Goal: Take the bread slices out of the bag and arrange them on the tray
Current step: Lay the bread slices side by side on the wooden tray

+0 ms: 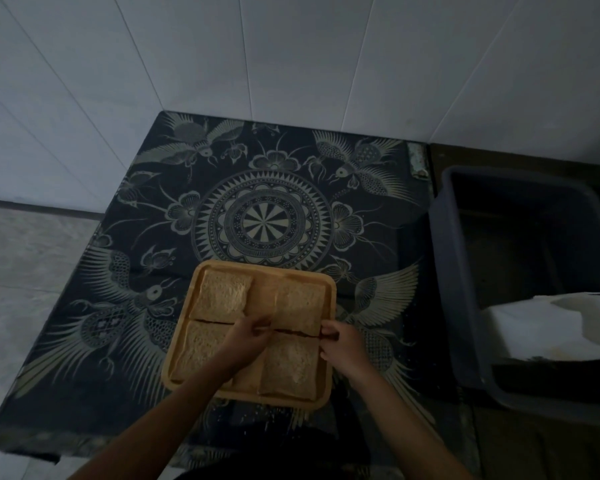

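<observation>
A square wooden tray lies on the near part of a patterned cloth. Several bread slices fill it: a far-left slice, a far-right slice, a near-left slice and a near-right slice. My left hand reaches over the tray's middle and pinches the near-left corner of the far-right slice. My right hand pinches that slice's near-right corner at the tray's right rim. My left forearm covers part of the near-left slice.
The dark cloth with bird and flower patterns covers a low table against a white tiled wall. To the right stands a grey plastic tub holding a crumpled white bag or sheet. The scene is dim.
</observation>
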A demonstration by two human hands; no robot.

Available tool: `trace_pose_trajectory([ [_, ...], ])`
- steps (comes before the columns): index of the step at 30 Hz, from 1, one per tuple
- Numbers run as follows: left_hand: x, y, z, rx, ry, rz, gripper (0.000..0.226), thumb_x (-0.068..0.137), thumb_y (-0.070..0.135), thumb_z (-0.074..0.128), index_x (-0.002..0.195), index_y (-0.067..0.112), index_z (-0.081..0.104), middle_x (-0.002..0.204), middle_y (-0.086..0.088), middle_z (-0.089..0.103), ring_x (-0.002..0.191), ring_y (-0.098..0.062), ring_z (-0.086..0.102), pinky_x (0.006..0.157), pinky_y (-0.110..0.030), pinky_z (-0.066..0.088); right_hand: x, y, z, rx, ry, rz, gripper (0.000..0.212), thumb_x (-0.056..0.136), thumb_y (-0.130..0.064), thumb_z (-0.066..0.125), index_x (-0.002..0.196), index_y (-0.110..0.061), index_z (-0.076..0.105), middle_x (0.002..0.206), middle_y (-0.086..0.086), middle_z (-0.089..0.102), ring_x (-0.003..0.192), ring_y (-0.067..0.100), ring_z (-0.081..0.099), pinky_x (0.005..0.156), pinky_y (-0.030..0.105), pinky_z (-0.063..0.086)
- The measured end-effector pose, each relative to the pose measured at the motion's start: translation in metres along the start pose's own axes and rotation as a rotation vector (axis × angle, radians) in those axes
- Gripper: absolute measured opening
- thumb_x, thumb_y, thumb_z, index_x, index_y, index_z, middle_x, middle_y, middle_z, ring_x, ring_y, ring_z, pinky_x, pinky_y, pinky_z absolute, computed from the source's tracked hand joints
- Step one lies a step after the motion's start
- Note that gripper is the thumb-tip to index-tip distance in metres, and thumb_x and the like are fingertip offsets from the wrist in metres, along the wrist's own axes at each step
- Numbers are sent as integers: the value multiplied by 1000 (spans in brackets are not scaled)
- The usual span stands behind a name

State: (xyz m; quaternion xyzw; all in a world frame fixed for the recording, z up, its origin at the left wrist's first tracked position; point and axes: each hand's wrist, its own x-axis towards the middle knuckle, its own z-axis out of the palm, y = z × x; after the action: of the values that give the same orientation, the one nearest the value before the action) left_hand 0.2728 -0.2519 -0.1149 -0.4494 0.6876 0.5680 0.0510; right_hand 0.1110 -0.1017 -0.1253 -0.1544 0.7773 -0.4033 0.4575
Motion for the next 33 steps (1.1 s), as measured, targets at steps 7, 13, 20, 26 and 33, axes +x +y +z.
trace_pose_trajectory([
  [7,-2,-2,4,-26,11,-23,46,97,20,63,142,14,56,130,0,62,113,-13,62,99,-34,50,-6,-3,1,15,37,-10,34,84,-29,80,72,-58,67,80,-29,67,78,-8,65,59,10,50],
  [13,-6,-4,7,-27,23,12,42,97,17,63,138,14,60,123,4,63,109,-10,62,88,-25,50,-4,-2,2,-19,42,-21,33,86,-29,79,71,-57,67,81,-27,67,83,-8,59,65,15,51],
  [20,-6,-8,9,-5,31,-17,49,95,22,65,143,14,56,136,-5,58,124,-21,58,100,-34,49,-5,-2,0,-60,14,-22,18,86,-31,78,78,-47,74,83,-26,66,83,-6,64,68,15,53],
  [26,-7,-10,12,-16,22,-15,50,95,17,64,144,10,54,139,-7,59,116,-13,57,94,-28,45,-6,-2,-2,-59,-5,-35,26,85,-34,79,71,-52,66,80,-29,64,74,-11,61,56,7,46],
  [33,-12,-12,13,-50,30,42,54,96,20,64,148,20,48,140,-4,57,98,2,63,71,-12,50,-6,2,-12,-162,5,-103,22,93,-18,65,99,-35,78,79,-27,69,85,-4,63,61,8,46],
])
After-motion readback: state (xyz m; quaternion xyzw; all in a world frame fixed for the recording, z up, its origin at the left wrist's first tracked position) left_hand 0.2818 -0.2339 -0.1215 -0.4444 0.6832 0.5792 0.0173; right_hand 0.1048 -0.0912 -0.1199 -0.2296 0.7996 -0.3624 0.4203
